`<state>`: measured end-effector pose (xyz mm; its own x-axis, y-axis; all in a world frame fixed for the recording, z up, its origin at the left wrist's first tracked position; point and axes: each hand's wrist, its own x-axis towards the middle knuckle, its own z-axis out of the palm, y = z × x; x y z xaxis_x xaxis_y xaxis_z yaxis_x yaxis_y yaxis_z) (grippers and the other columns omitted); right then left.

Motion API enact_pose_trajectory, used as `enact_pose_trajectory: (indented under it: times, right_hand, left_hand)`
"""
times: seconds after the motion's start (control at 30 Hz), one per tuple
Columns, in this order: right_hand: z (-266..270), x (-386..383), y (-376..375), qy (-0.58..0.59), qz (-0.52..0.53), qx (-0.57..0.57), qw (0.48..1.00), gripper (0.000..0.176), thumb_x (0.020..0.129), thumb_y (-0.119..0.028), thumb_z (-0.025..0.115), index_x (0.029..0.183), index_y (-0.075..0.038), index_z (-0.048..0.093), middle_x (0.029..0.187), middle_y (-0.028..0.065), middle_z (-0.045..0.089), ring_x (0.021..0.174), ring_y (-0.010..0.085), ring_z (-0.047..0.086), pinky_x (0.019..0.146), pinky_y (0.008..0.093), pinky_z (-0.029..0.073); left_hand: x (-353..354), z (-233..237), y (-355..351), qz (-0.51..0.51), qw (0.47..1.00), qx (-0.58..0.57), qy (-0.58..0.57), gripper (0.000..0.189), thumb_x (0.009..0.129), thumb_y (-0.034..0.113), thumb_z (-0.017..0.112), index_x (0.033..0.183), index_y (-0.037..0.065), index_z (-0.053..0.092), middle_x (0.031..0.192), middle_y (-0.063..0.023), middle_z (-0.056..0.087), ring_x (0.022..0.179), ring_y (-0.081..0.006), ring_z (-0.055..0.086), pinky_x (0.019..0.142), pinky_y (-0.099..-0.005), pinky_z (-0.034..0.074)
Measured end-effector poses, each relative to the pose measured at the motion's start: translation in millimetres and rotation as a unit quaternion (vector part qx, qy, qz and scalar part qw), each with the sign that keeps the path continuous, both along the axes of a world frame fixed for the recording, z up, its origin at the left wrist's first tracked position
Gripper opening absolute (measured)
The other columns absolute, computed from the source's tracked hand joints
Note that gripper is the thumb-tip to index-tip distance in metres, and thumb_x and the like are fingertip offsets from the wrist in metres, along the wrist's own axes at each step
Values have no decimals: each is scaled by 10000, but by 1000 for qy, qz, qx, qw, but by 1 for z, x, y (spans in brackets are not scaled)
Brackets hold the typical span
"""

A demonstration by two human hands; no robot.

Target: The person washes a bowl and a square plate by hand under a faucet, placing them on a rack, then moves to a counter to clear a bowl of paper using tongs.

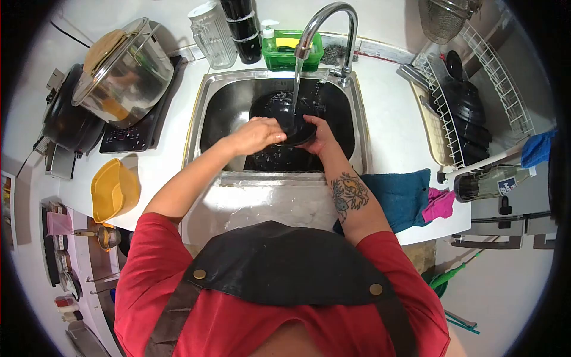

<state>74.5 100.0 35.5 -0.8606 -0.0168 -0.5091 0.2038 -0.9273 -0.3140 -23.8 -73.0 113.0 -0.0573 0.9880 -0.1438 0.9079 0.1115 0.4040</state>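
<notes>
A round black bowl (289, 126) is held low over the sink (197, 119), under a stream of water from the chrome faucet (304, 47). My right hand (320, 135) grips the bowl's right rim, with the thumb on top and the fingers mostly hidden underneath. At the left, my left hand (260, 136) has its fingers bent over the near-left edge of the bowl. I cannot see anything else in that hand. More black dishes (279, 159) lie wet in the basin below and behind the bowl, their outlines hard to separate.
Behind the sink stand a green caddy (291, 59), a glass pitcher (213, 37) and stacked black cups (242, 33). A yellow container (115, 189) and a large pot (128, 77) are at left. On the right are a dish rack (443, 113) and a teal cloth (397, 199).
</notes>
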Motion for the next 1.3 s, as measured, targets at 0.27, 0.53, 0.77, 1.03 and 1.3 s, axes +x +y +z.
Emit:
enact_pose_trajectory:
  times: [0.27,0.53,0.77,1.03,1.3]
  right_hand:
    - [-5,-2,-9,91,-8,66,994,387,785,-437,521,1045,-151,541,1045,75,557,955,261,529,828,441,405]
    - [1,1,-1,141,-20,-8,990,393,786,-358,551,975,-14,548,974,153,582,874,275,567,814,399,442]
    - [2,-3,6,72,-68,68,993,275,790,-237,573,986,-49,529,927,119,592,842,276,577,773,466,446]
    - [19,11,19,-86,-22,378,922,301,817,-233,542,1058,-61,487,989,100,553,923,279,535,707,502,449]
    - [94,58,101,-52,33,781,622,335,717,-318,631,835,-4,616,714,141,616,650,231,596,627,337,476]
  left_hand:
    - [11,-32,52,153,965,-54,207,746,844,443,387,1351,45,11,1411,-152,-64,1307,-293,-40,1014,-512,4]
    - [43,10,40,5,988,-139,70,688,862,421,347,1338,7,72,1399,-182,48,1295,-298,84,1038,-420,120]
    - [15,-16,-9,37,890,67,449,377,791,99,407,1149,19,492,1221,-137,461,1152,-244,418,1021,-443,188]
    - [48,34,-15,3,971,52,234,183,742,128,519,915,74,545,928,-122,589,911,-245,557,832,-385,381]
    - [55,28,29,252,885,140,-365,347,796,65,562,1091,-52,423,935,-162,586,864,-222,567,784,-296,421]
